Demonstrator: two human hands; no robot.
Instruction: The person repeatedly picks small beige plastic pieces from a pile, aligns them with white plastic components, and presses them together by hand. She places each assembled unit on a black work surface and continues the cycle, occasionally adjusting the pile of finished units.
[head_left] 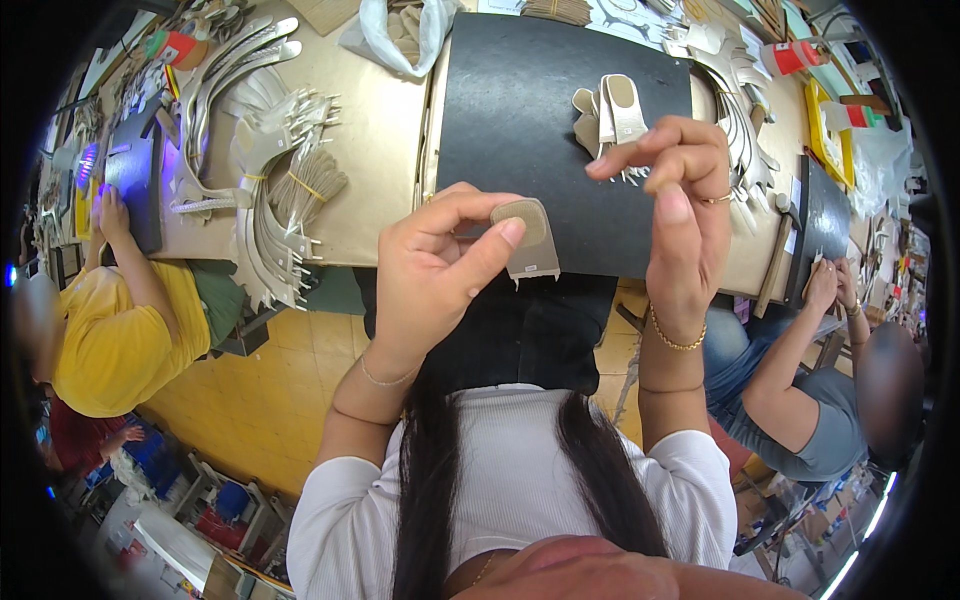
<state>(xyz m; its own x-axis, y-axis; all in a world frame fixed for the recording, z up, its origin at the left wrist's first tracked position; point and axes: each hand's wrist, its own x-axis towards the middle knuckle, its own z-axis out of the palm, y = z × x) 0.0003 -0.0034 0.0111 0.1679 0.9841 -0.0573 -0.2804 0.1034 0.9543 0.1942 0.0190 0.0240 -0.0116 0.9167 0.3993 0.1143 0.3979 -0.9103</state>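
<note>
My left hand (430, 265) pinches a small beige strap piece (533, 255) between thumb and fingers. The piece has a rounded end with a darker oval patch and short pale threads at its lower edge. My right hand (685, 210) is raised to the right of it, fingers half bent and apart, with nothing visible in them. Beyond that hand, a small stack of similar beige pieces (606, 110) with oval patches lies on the black work mat (510, 110).
Bundles of beige straps (265, 150) lie on the table to the left, with more straps (735, 75) at the right. A plastic bag (400, 40) of pieces stands at the back. A hammer (775, 250) lies near the right edge. Co-workers sit on both sides.
</note>
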